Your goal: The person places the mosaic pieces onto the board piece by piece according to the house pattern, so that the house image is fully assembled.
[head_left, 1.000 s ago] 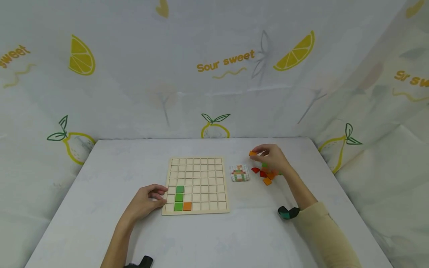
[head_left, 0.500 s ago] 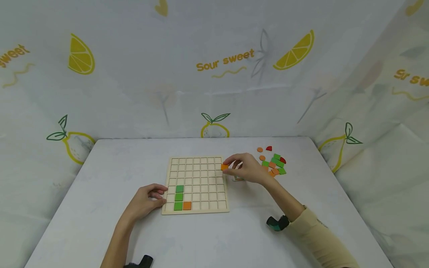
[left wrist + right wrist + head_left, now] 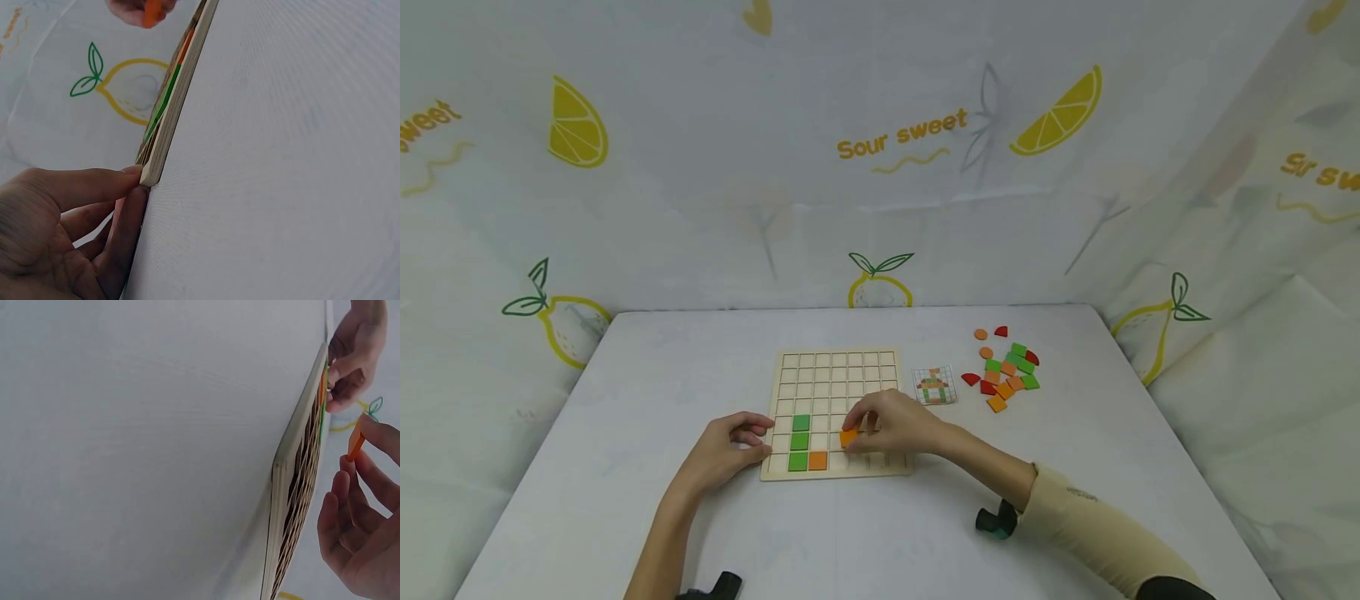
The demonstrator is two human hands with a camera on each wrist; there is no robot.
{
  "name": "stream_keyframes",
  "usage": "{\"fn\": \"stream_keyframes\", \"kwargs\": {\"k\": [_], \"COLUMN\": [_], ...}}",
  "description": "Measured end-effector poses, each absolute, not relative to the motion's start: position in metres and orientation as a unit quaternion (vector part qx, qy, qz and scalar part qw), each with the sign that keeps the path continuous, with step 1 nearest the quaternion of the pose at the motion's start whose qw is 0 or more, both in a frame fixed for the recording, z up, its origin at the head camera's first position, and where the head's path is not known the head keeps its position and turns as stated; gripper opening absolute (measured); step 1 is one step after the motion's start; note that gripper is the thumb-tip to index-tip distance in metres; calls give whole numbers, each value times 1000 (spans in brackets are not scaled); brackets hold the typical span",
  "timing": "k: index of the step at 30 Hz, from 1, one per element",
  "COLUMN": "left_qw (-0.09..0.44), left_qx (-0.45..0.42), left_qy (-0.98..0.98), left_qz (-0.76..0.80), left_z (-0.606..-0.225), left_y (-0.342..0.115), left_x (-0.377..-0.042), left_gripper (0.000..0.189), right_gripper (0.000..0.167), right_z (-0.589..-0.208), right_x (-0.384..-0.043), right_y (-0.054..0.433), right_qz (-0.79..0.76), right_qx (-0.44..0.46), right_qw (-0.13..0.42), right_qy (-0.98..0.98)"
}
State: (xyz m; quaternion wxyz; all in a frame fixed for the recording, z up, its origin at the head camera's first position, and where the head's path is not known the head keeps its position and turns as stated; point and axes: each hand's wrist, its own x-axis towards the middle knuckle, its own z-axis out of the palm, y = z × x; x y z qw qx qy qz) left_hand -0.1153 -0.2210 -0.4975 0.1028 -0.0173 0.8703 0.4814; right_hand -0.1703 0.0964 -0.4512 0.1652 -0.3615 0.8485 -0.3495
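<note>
Now the right hand has carried its pinched orange tile over the grid board — not yet laid, toward five o'clock — while the left hand, loosely bent, touches the nine-o'clock edge.

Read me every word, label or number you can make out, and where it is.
"Sour sweet": middle of the backdrop.
"sweet": backdrop's left, cut by the frame edge.
"sw": backdrop's right, cut off; preceding word distorted.
Mark on right sleeve: too small to read.
Card: no readable text.
Left wrist view's orange lettering: too blurred.
</note>
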Motion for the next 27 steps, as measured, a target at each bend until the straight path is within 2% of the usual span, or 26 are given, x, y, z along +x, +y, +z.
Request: {"fn": "stream_keyframes", "kwargs": {"k": [10, 27], "left_qw": [100, 101], "left_qx": [-15, -16], "left_qy": [869, 868], "left_qz": [485, 485], "left_z": [-498, -496], "left_y": [-221, -221], "left_x": [-115, -114], "left_gripper": [40, 40], "right_gripper": [18, 25], "right_z": [-467, -466], "right_x": [-158, -154], "right_y": [82, 70], "right_qz": [-295, -222], "right_qx": [-330, -352], "right_qw": [204, 157], "right_qy": [873, 896]}}
